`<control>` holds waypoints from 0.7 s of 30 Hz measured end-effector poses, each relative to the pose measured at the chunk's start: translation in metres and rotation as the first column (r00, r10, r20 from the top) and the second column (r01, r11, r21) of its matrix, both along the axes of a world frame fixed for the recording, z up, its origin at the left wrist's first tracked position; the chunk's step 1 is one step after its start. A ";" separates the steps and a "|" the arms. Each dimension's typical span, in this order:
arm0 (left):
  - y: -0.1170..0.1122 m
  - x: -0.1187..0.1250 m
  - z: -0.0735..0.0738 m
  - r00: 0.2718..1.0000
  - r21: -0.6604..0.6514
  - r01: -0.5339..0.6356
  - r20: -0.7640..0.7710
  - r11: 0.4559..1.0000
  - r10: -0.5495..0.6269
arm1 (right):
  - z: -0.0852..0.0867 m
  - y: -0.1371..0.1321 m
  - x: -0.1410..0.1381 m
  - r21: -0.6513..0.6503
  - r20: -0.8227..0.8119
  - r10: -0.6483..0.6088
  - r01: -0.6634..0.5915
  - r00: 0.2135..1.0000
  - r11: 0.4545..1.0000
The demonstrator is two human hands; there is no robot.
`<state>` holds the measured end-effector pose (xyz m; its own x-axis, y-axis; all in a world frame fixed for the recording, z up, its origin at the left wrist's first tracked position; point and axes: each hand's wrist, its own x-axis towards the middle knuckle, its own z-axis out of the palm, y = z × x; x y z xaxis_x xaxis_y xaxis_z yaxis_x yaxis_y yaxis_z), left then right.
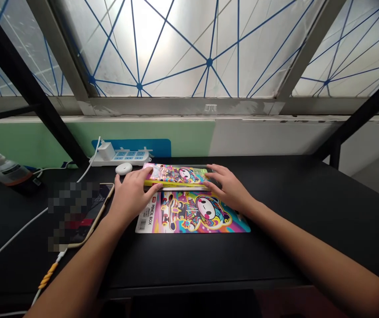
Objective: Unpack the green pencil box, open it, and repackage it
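Observation:
A colourful pencil box (pixel 176 174) with a cartoon character on its lid and a yellow edge lies crosswise on the black desk. My left hand (pixel 132 190) holds its left end, thumb along the near edge and fingers over the top corner. At the other end, my right hand (pixel 227 183) grips the box with its fingers bent around the right side. Just in front lies a flat printed sleeve (pixel 192 214) marked "PENCIL BOX", with a matching character and a barcode. Part of the sleeve's far edge is hidden under or behind the box.
Left of my left arm lies a phone (pixel 108 198) in a beige-edged case, its screen blurred, with a cable plugged in. Behind are a small white round case (pixel 123 168) and a white power strip (pixel 129 157). A white-capped bottle (pixel 8 172) stands far left.

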<state>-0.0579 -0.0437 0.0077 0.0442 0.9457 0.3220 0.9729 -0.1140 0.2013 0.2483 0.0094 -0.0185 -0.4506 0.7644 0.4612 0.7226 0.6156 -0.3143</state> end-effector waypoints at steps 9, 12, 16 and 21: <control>-0.009 0.020 -0.004 0.982 -0.132 -0.007 -0.186 0.991 -0.018 | 0.012 -0.021 -0.012 0.120 0.280 0.007 -0.042 0.960 0.992; -0.002 0.030 0.005 0.984 -0.047 0.012 -0.178 0.999 -0.020 | 0.014 -0.030 -0.019 0.186 0.254 0.131 -0.181 0.958 0.966; 0.019 0.051 0.021 0.987 -0.094 0.143 -0.060 0.985 -0.149 | 0.013 -0.045 -0.030 0.124 0.177 0.379 -0.403 0.908 0.907; 0.046 0.074 0.007 0.981 -0.205 0.176 -0.039 0.963 -0.188 | 0.013 -0.054 -0.038 -0.189 0.208 0.426 -0.392 0.880 0.901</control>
<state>0.0159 0.0025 0.0145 0.2348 0.9647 0.1196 0.9500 -0.2538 0.1820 0.2106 -0.0448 -0.0059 -0.8194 0.5354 0.2048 0.4793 0.8359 -0.2676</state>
